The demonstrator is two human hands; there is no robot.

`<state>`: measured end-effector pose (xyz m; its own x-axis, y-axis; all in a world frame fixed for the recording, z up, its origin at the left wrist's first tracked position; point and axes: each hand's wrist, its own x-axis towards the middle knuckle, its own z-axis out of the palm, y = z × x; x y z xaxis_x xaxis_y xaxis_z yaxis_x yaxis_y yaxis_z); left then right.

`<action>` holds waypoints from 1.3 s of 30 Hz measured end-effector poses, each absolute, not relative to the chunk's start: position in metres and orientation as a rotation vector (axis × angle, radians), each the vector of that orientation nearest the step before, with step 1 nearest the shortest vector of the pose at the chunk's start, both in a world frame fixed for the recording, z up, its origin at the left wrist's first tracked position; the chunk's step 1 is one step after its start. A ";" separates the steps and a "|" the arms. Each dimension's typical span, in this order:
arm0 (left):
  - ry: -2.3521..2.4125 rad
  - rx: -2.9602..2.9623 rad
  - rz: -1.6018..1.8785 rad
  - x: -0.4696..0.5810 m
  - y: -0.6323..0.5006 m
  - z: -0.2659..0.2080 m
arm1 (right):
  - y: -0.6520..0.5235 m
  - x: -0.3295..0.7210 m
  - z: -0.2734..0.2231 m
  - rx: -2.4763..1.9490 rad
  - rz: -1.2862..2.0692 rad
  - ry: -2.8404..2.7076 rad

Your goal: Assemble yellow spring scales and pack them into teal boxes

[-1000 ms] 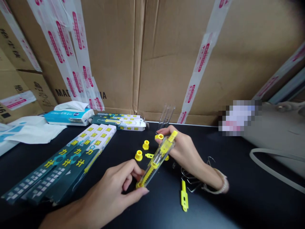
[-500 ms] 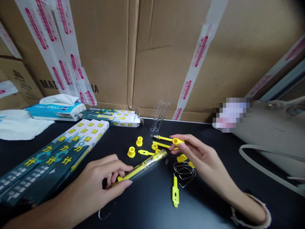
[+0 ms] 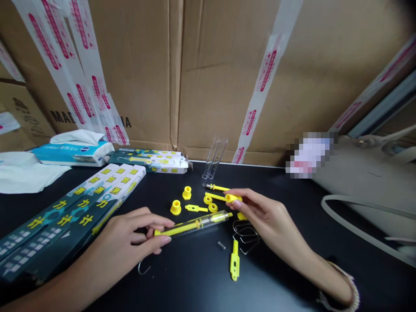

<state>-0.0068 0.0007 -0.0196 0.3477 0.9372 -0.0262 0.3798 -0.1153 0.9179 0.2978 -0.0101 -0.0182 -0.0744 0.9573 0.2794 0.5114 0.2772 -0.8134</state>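
My left hand (image 3: 130, 236) is closed around the near end of a spring scale (image 3: 195, 224), a clear tube with a yellow rod inside. The tube lies nearly level, its far end pointing right. A metal hook (image 3: 143, 269) shows below this hand. Between thumb and fingers, my right hand (image 3: 264, 212) pinches a yellow cap (image 3: 232, 198), its hollow end facing left. Cap and tube are apart. Close by are yellow rings (image 3: 212, 207), a short yellow tab piece (image 3: 196, 208) and yellow rods (image 3: 215, 196). Bent wire hooks (image 3: 248, 236) are partly hidden by my right hand.
Two yellow caps (image 3: 176, 207) stand left of the rings. A small spring (image 3: 221, 245) and another yellow tab piece (image 3: 234, 261) lie in front. Clear tubes (image 3: 215, 158) stand behind. Printed boxes (image 3: 69, 212) and a tissue pack (image 3: 74, 151) occupy the left; a bag (image 3: 364, 173) sits right.
The spring scale has swung to a flatter angle in my left hand. My right hand, still pinching the yellow cap, has shifted slightly left and down. The whole view has moved a little.
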 end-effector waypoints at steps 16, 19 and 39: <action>1.178 1.705 0.851 -0.009 0.000 -0.025 | -0.021 0.286 -0.014 -1.146 0.876 -1.536; 1.190 1.686 0.820 -0.010 0.003 -0.024 | -0.021 0.285 -0.012 -1.091 0.893 -1.511; 1.149 1.537 0.890 -0.013 0.003 -0.020 | -0.045 0.293 0.013 -0.867 0.351 -2.258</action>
<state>-0.0134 0.0032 -0.0197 0.2831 0.9591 -0.0004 0.2396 -0.0703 0.9683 0.2935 -0.0445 0.0126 -0.5438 0.6714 0.5035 0.4869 0.7411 -0.4623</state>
